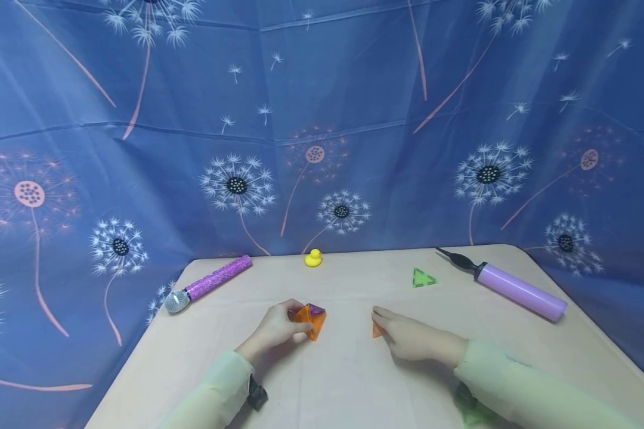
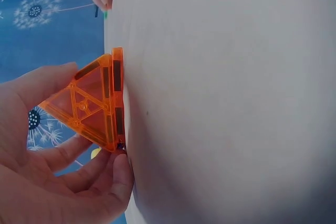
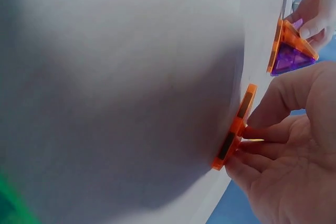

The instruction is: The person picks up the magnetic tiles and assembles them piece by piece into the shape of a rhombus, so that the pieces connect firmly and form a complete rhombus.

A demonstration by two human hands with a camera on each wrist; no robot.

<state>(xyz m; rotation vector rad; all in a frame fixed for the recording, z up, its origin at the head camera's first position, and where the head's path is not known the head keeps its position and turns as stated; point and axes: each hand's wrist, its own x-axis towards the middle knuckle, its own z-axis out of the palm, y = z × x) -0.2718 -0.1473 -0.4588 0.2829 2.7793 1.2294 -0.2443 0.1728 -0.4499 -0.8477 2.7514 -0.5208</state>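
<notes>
Toward the far left of the bench [image 1: 343,381], a glittery purple microphone [image 1: 218,278] is lying aslant, well apart from the hands. To its right and nearer, the left hand [image 1: 279,325] is gripping a small orange and purple tile cluster [image 1: 319,325], its thumb and fingers curling around the triangular pieces and spreading only as wide as they need; whether the base is touching the bench or sitting just above, I cannot tell. The cluster is looking light, stiff and smooth, so its faces may be offering little friction; dark bars along the edges are suggesting magnets, and hard squeezing would risk folding the joints. Holding low, across opposite sides, is seeming safest. Behind it, by the far edge, a yellow duck [image 1: 313,259] is sitting. Farther right, apart from the cluster, the right hand [image 1: 408,335] is pinching a single orange tile [image 1: 377,330], its fingers closing almost together. This tile is appearing thin, rigid and light, so gripping a corner is looking best, leaving the barred edge exposed. Beyond that hand, a green triangle tile [image 1: 423,277] is lying flat, and a purple pump [image 1: 520,291] is resting at far right
</notes>
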